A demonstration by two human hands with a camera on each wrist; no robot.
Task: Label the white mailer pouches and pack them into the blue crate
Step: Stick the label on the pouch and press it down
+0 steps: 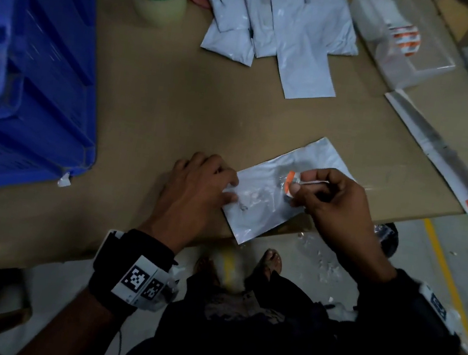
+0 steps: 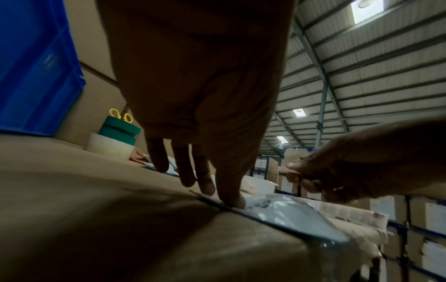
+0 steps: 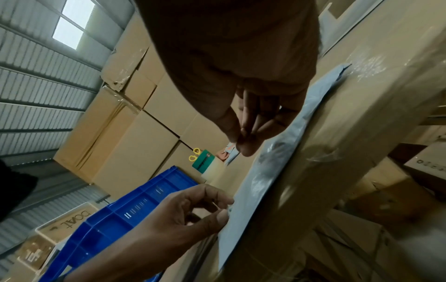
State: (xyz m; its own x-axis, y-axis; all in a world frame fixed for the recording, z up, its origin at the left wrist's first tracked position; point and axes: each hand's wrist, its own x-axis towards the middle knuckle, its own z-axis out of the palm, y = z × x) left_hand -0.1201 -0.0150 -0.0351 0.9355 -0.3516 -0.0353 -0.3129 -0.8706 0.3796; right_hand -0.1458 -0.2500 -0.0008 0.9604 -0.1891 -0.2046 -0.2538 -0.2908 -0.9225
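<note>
The head camera looks steeply down from above the person onto the tabletop (image 1: 160,113), close over both hands. The left wrist camera sits low, almost at the surface, and faces along the left hand (image 2: 193,91) toward the far stacked cartons and the roof. The right wrist camera is tilted hard sideways and looks along the right hand (image 3: 241,76) across the table. All three share the white mailer pouch (image 1: 270,188) and the blue crate (image 1: 36,74).
</note>
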